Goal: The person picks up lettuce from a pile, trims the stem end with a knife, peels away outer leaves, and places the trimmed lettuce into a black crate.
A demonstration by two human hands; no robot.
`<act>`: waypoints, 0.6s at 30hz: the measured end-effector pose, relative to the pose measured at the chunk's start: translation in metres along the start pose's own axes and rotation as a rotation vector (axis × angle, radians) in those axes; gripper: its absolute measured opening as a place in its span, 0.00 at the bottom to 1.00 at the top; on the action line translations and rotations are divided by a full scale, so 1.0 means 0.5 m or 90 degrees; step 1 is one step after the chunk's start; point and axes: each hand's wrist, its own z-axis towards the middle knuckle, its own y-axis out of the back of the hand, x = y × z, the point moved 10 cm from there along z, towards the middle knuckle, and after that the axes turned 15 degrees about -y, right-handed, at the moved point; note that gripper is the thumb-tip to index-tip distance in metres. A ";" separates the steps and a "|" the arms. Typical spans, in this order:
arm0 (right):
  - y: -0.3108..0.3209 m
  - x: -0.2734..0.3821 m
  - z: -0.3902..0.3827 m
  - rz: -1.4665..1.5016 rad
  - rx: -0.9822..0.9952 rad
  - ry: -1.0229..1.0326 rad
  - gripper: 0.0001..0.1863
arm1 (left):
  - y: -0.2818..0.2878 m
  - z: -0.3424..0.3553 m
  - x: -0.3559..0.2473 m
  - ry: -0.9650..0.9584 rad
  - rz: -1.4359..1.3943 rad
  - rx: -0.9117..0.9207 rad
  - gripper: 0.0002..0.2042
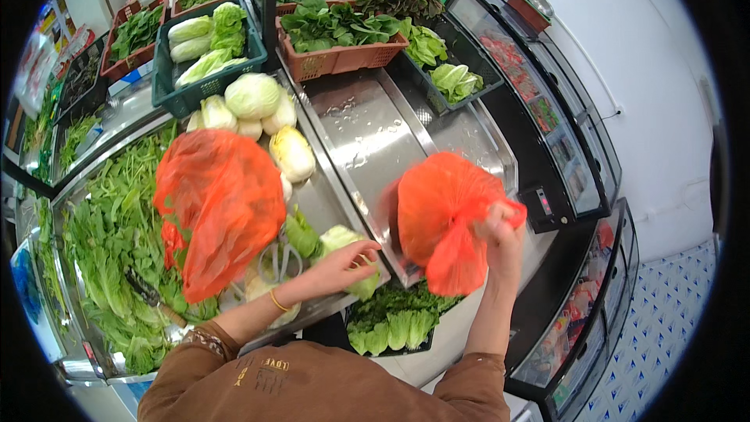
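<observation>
My right hand (500, 228) is closed around the gathered neck of a full red plastic bag (445, 207), which hangs over the metal tray; its contents are hidden. My left hand (348, 267) is empty, fingers loosely bent and apart, above a pale green cabbage (341, 239) at the tray's near end. A second red plastic bag (223, 203) rests to the left, over the leafy greens (109, 242) and beside the napa cabbages (292, 154). Next to my left wrist lie scissors with grey handles (273, 264), partly covered.
Crates of leafy vegetables line the back, among them a brown crate (344, 61) and a green crate (176, 94). Glass display cases (539, 94) stand along the right. A wooden-handled tool (170, 314) lies on the greens. Lettuce (394, 332) fills a dark crate near my body.
</observation>
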 end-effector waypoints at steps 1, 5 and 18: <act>-0.004 0.010 0.018 -0.105 0.030 0.037 0.10 | 0.002 0.056 -0.019 -0.061 0.064 -0.028 0.27; -0.191 0.004 0.088 -0.449 0.455 0.127 0.04 | -0.021 0.238 -0.045 -0.270 0.240 -0.088 0.36; 0.904 -0.603 0.841 -0.384 -0.691 -0.189 0.24 | 0.032 0.223 0.161 0.138 0.044 0.090 0.15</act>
